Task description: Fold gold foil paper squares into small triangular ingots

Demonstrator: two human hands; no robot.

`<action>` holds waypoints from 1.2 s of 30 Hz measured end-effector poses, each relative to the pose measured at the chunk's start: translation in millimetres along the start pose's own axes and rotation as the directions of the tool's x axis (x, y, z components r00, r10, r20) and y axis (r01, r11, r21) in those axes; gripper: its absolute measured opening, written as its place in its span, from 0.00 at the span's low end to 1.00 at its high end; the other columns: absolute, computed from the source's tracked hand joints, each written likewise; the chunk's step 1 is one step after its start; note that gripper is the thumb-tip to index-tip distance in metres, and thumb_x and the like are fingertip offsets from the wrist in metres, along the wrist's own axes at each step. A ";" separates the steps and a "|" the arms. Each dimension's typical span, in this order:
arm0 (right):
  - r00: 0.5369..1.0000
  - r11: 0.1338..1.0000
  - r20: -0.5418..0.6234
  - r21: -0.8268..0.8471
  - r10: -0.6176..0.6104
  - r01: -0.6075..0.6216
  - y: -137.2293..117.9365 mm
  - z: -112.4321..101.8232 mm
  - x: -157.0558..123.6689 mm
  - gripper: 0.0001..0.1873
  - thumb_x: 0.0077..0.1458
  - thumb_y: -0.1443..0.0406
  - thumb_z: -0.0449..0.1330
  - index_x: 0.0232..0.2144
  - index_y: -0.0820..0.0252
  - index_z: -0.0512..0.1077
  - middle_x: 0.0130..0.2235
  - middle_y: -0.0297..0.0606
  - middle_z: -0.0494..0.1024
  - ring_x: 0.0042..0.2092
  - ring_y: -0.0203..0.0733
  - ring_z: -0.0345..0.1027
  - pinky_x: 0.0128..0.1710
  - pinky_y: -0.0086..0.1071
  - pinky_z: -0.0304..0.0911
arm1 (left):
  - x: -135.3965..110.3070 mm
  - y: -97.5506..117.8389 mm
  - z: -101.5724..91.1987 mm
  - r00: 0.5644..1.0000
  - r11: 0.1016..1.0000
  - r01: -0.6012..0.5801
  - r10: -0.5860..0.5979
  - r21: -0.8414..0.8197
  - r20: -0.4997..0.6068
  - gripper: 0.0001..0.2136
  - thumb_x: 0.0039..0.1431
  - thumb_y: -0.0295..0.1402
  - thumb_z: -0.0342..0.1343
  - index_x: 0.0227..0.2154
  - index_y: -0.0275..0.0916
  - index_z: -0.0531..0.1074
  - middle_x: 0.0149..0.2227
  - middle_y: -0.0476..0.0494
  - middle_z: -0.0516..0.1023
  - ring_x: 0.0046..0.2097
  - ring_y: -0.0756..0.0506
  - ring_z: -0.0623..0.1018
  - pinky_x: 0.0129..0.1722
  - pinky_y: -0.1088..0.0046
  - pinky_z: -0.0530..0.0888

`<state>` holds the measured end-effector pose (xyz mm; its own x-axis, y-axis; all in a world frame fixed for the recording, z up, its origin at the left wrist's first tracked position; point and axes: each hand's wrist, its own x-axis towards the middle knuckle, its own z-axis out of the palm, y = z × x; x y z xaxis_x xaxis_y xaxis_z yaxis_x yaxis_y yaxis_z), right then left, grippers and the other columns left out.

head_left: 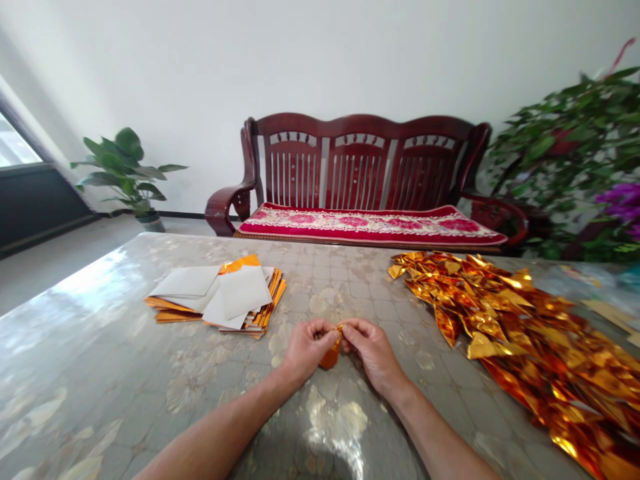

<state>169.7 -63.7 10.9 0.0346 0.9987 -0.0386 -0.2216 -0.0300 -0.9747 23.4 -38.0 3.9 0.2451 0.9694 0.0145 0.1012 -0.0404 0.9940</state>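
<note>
From my distant place I watch my two bare hands through the head camera; the left hand [306, 348] is closed to a pinch, its thumb and forefinger meeting on the upper part of a small orange foil piece [329, 360]; the right hand [371, 348] is closed in a similar way, with its thumb and forefinger on the narrow, twisted-looking top of this same piece; the other fingers of both hands are curled, and some of them I cannot see well. The foil piece is between my hands, with its wider part hanging downward; whether its bottom touches the glossy, flower-patterned table [165, 393], I cannot tell.

To the left and farther from me lies a stack of sheets [244, 293], pale on the upper faces and orange at the edges, a little fanned and uneven; to the right spreads a large heap of shiny folded foil pieces [500, 313], and beside it is some clear plastic [580, 275]. Beyond the table stands a dark red wooden bench [295, 125], with a red and white flowered cover [353, 222] upon its seat; a potted plant [127, 163] is at its left, and a bigger leafy plant [565, 140] is at its right, near purple flowers [623, 201].
</note>
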 end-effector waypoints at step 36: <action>0.988 0.996 -0.142 0.045 -0.065 0.072 5.4 -13.6 5.7 0.09 0.43 0.60 0.67 0.27 0.59 0.76 0.37 0.38 0.80 0.34 0.39 0.69 0.35 0.31 0.65 | 4.7 -16.5 -12.1 0.978 0.974 -0.187 0.196 0.126 -0.069 0.20 0.50 0.22 0.59 0.48 0.38 0.70 0.38 0.47 0.81 0.40 0.47 0.81 0.45 0.68 0.77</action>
<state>181.9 -58.8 2.4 0.1868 0.9824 -0.0063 -0.2622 0.0437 -0.9640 11.1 -29.8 -11.1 0.1931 0.9570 0.2166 0.1746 -0.2508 0.9522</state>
